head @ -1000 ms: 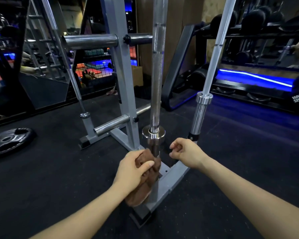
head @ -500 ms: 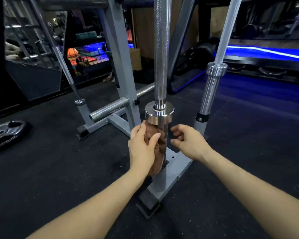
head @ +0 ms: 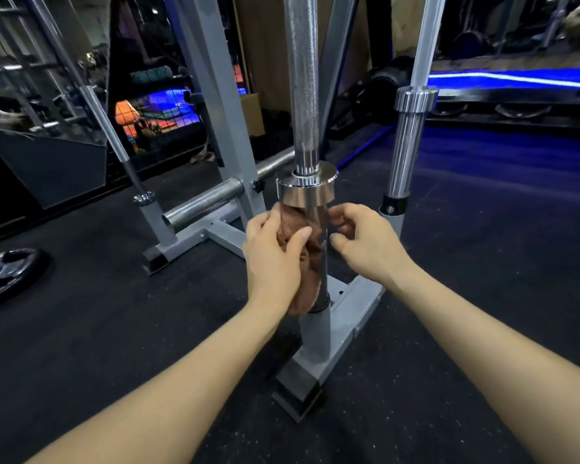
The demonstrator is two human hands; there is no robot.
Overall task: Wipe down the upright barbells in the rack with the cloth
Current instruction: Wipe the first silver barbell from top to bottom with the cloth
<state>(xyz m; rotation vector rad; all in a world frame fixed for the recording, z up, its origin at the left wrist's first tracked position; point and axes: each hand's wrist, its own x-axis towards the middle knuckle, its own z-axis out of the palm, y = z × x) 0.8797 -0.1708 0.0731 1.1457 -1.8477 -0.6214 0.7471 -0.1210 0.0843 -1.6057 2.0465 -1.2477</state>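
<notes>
Cloth (head: pixel 293 244) against unmarked barbell (head: pixel 304 95)

No lettering, brand, number or sign can be read anywhere here, neither on the barbell (head: pixel 303 95) nor on the grey rack (head: pixel 221 105) beside it.
</notes>
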